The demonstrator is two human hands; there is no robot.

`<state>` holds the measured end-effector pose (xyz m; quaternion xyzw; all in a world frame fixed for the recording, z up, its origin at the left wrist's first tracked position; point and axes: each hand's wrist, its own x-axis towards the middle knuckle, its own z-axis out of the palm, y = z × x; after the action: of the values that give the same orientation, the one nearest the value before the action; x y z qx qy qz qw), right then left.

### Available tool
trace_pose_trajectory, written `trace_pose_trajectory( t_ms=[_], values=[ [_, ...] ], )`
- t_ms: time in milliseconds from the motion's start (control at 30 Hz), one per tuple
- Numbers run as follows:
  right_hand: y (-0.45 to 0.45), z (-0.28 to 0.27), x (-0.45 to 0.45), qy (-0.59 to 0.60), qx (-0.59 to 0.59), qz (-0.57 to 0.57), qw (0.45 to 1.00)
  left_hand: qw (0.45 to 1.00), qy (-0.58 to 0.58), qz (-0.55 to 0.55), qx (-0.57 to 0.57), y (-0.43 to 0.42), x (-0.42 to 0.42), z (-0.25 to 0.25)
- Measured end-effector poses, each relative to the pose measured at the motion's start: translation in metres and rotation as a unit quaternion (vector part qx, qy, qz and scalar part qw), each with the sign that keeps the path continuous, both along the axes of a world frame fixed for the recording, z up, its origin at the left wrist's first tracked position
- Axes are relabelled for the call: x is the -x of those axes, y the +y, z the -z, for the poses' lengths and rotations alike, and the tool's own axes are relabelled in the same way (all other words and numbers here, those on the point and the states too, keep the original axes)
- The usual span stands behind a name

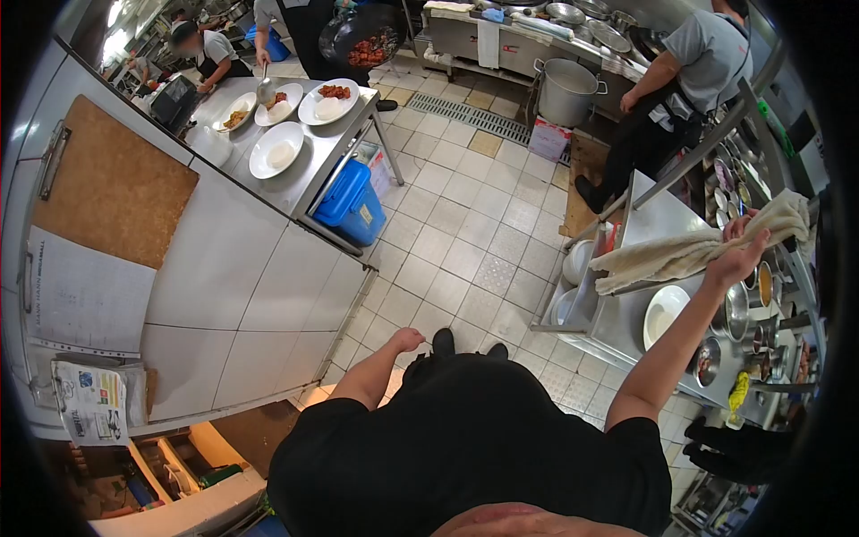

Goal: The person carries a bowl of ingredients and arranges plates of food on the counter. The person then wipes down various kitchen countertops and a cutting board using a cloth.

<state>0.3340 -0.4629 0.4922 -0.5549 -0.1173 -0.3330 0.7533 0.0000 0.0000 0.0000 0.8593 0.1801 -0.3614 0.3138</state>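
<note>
My right hand (738, 255) is closed around a cream cloth towel (658, 258), on the right side of the view. The towel stretches to both sides of the fist, over a steel counter (658, 215). Just below it, a white plate (667, 315) with something pale in it sits on the counter. My left hand (407, 340) hangs low in front of my body, near my black shoes (444, 342). Its fingers are curled in, and I see nothing held in them.
At the upper left, several white plates (276, 150) of food stand on a steel table (237, 166), beside a blue bin (353, 201). One co-worker (304, 36) holds a wok (353, 27); another (689, 80) works by the stoves. A large pot (570, 94) stands near a tiled floor (456, 233).
</note>
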Motion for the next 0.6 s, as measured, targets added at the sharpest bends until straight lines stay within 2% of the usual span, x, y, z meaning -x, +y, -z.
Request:
trace_pose_trajectory(
  t_ms=[600],
  values=[
    [0.0086,-0.0047,0.004,-0.003,0.013,0.03,0.999,1.0,0.001,-0.011,0.011,0.002,-0.0016,-0.0022]
  ],
)
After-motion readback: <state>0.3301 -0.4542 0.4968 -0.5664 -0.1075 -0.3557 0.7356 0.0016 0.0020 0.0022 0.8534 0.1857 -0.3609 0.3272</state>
